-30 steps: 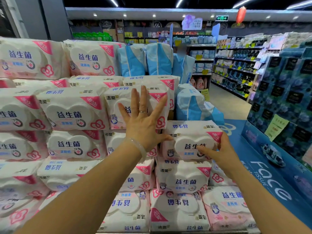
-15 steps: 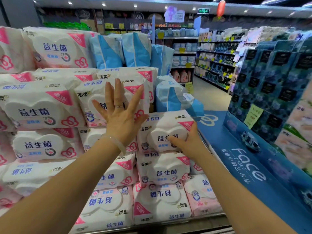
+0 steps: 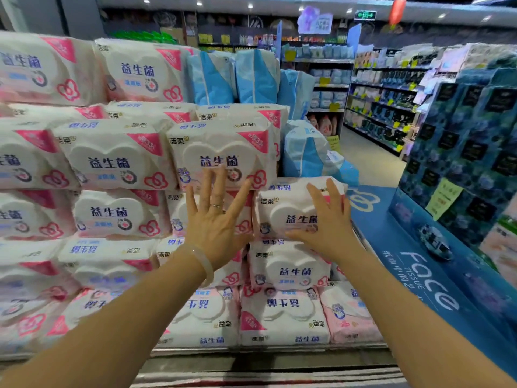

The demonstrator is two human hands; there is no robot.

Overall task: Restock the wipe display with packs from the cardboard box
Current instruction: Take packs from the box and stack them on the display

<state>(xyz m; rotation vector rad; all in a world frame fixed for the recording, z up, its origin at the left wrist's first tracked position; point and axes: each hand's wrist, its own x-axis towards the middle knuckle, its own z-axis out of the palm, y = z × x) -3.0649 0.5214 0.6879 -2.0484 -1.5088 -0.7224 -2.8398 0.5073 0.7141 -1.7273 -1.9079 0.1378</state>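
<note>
White and pink wipe packs fill the stacked display (image 3: 117,163) in front of me, several rows high. My left hand (image 3: 215,219) is spread flat, fingers apart, against the packs in the middle of the stack, with a ring and a pale bracelet on it. My right hand (image 3: 327,225) lies open on the front of the top right wipe pack (image 3: 282,211), which rests on the right-hand column. Neither hand grips anything. The cardboard box is not in view.
Blue and white packs (image 3: 235,77) stand behind the stack. A blue "Face" tissue display (image 3: 436,275) with dark blue boxes (image 3: 470,147) runs along the right. A store aisle (image 3: 369,161) with shelves opens behind. The display's front ledge (image 3: 268,351) lies below.
My left hand slid down from the upper pack to the row below. My right hand shifted from gripping the top right pack's edge to resting open on its front.
</note>
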